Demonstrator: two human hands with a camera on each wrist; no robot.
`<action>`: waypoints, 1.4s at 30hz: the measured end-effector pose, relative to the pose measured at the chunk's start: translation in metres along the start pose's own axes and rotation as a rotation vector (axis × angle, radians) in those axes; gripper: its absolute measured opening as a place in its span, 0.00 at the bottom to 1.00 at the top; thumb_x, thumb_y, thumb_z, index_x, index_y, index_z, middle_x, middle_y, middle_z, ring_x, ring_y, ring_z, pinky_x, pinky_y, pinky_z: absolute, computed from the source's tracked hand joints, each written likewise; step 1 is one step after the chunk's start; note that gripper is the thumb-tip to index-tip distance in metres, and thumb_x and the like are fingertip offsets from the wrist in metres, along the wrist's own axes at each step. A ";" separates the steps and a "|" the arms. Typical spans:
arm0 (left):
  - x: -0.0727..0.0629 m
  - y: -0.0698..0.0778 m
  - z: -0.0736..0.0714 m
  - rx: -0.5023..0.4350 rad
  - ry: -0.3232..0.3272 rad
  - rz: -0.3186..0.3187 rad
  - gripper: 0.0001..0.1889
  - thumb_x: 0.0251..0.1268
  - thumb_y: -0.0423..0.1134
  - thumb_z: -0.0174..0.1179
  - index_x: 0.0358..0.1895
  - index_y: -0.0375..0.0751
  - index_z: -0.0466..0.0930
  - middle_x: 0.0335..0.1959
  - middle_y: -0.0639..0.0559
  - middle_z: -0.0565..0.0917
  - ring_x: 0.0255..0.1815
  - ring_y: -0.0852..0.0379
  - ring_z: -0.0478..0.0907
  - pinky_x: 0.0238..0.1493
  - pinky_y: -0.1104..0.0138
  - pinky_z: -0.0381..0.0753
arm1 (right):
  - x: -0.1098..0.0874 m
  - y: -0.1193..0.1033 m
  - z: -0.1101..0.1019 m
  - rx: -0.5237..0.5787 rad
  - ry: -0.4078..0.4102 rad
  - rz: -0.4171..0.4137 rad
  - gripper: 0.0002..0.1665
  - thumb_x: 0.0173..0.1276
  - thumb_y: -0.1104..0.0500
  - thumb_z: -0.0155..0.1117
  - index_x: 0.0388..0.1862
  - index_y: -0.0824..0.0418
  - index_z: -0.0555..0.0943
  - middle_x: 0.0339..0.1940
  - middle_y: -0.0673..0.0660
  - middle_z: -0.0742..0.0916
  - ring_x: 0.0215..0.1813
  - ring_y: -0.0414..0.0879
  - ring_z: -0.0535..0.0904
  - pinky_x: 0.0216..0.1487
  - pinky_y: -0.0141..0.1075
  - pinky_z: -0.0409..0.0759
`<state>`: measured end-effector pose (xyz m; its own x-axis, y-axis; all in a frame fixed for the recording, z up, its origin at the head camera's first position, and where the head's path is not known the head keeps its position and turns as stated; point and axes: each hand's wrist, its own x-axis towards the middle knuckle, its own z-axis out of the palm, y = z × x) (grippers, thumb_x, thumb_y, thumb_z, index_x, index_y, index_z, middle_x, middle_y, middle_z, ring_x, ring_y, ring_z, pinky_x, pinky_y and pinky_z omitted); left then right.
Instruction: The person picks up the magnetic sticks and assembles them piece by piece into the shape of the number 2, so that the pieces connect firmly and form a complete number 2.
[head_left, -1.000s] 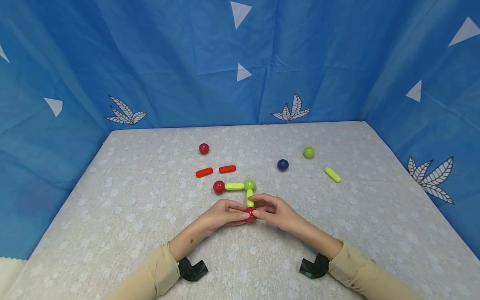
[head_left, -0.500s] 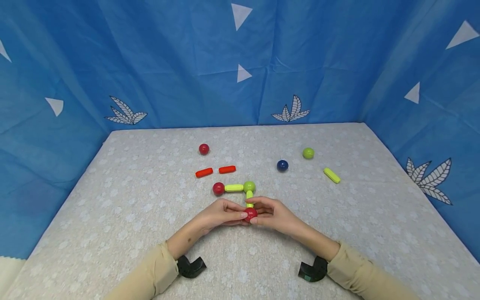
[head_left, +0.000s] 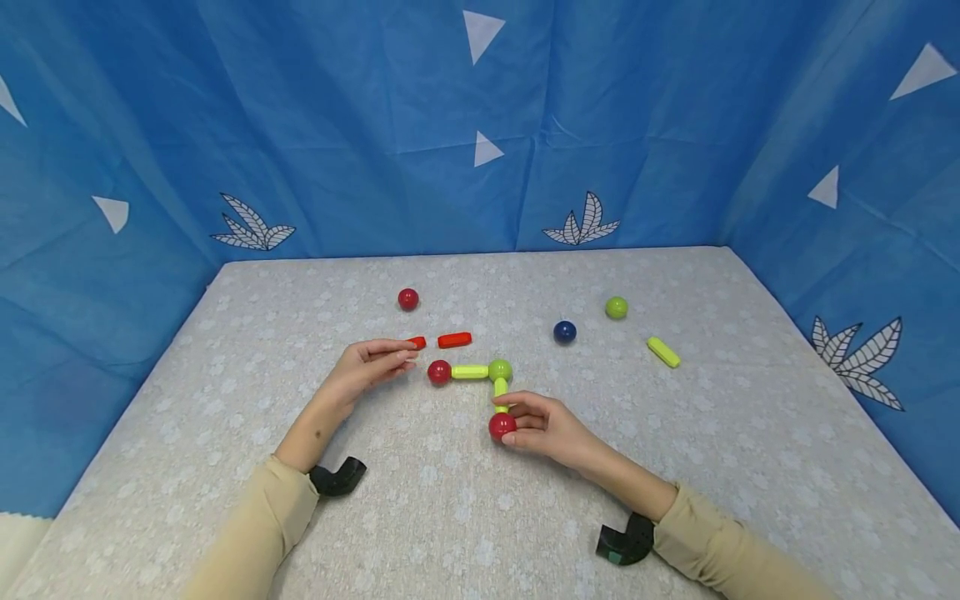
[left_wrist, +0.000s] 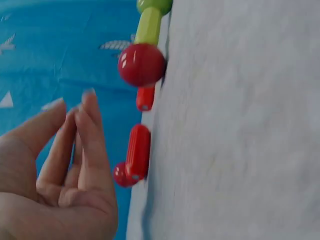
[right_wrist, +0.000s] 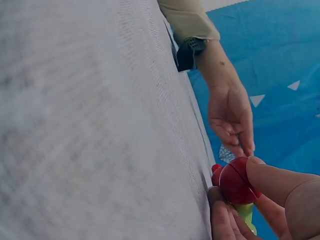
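Observation:
My right hand (head_left: 551,429) pinches a red ball (head_left: 498,425) between thumb and fingers. That ball ends an L-shaped chain: a yellow-green rod (head_left: 500,390) runs from it to a green ball (head_left: 500,370), and a second rod (head_left: 470,372) leads left to another red ball (head_left: 439,372). My left hand (head_left: 367,371) hovers left of the chain with nothing in it, fingers extended. In the head view its fingertips overlap a red rod (head_left: 420,342), partly hiding it; the left wrist view shows the rod (left_wrist: 138,151) apart from the fingers. A second red rod (head_left: 454,340) lies beside it.
Farther back on the cloth-covered table (head_left: 315,292) lies a loose red ball (head_left: 408,299). A dark blue ball (head_left: 565,332), a green ball (head_left: 617,307) and a yellow-green rod (head_left: 663,352) lie to the right. Blue curtains (head_left: 360,125) enclose the back and sides.
My left hand has let go of the near red ball and moved left and away from me, up to the red rods. My right hand stays at the near ball.

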<state>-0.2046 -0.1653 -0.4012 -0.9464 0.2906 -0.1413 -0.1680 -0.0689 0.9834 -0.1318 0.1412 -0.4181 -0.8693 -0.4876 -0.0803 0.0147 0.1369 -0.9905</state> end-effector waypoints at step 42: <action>0.003 -0.005 -0.033 0.508 0.170 0.144 0.21 0.58 0.42 0.66 0.53 0.36 0.80 0.48 0.43 0.81 0.41 0.55 0.79 0.36 0.68 0.76 | 0.000 0.006 -0.002 0.018 -0.017 -0.035 0.23 0.62 0.65 0.65 0.57 0.70 0.75 0.48 0.61 0.81 0.46 0.51 0.79 0.44 0.34 0.77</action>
<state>-0.2159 -0.1954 -0.4102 -0.9882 0.1514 0.0238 0.0811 0.3848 0.9195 -0.1325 0.1432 -0.4234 -0.8611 -0.5063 -0.0474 -0.0063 0.1039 -0.9946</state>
